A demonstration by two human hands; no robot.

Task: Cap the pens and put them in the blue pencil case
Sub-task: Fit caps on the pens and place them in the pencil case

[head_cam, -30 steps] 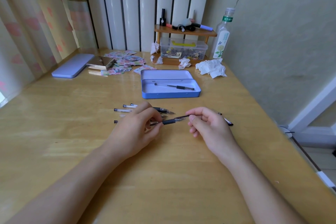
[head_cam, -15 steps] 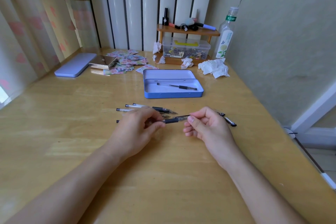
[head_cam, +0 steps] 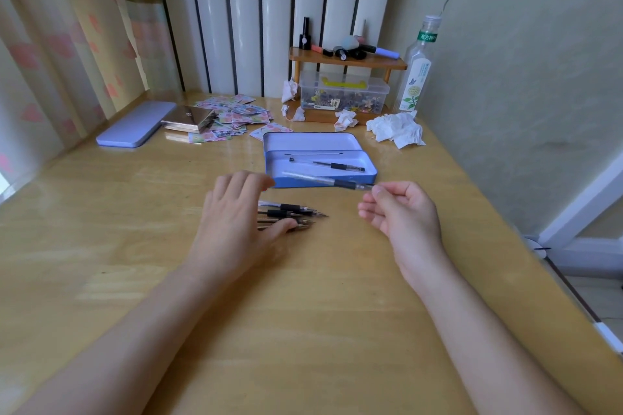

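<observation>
The open blue pencil case point(head_cam: 323, 179) lies on the wooden table ahead of me, with one capped pen point(head_cam: 328, 165) inside. My right hand point(head_cam: 401, 212) pinches the tip end of a clear pen with a black grip point(head_cam: 328, 181), holding it level just above the case's near wall. My left hand point(head_cam: 236, 219) hovers flat with fingers spread over a bunch of uncapped pens point(head_cam: 296, 216) lying on the table, their tips pointing right. Part of that bunch is hidden under the left hand.
The case's lilac lid point(head_cam: 133, 125) lies at the far left beside a gold box point(head_cam: 188, 118) and scattered stickers point(head_cam: 236, 118). Behind the case stand a small wooden shelf point(head_cam: 347, 61), a clear storage box point(head_cam: 344, 94), crumpled tissues point(head_cam: 396, 131) and a bottle point(head_cam: 416, 74).
My right hand carried the pen up and forward from in front of me to the case's near wall. My left hand let go of it and opened over the loose pens.
</observation>
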